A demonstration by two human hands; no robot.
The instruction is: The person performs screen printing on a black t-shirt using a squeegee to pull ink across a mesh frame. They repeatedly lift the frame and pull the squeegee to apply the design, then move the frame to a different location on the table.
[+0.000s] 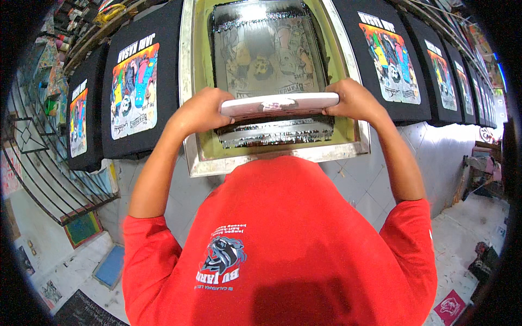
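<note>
Both of my hands grip a wide, pale squeegee [277, 103] by its ends. My left hand [205, 108] is wrapped round the left end, and my right hand [352, 100] round the right end. The squeegee rests across a framed printing screen [187, 146] with a metal frame and yellow-green mesh borders. Wet black ink [277, 136] lies on the mesh just nearer than the squeegee, and another dark band runs along the far end. Beyond the squeegee, a picture shows dimly through the mesh [266, 60]. The squeegee's blade edge is hidden under its handle.
Black shirts with colourful prints lie in a row, with one shirt [168, 70] left of the screen and another [348, 32] to its right. A curved black metal railing [49, 195] stands at the left. Pale floor tiles [375, 174] show below the row.
</note>
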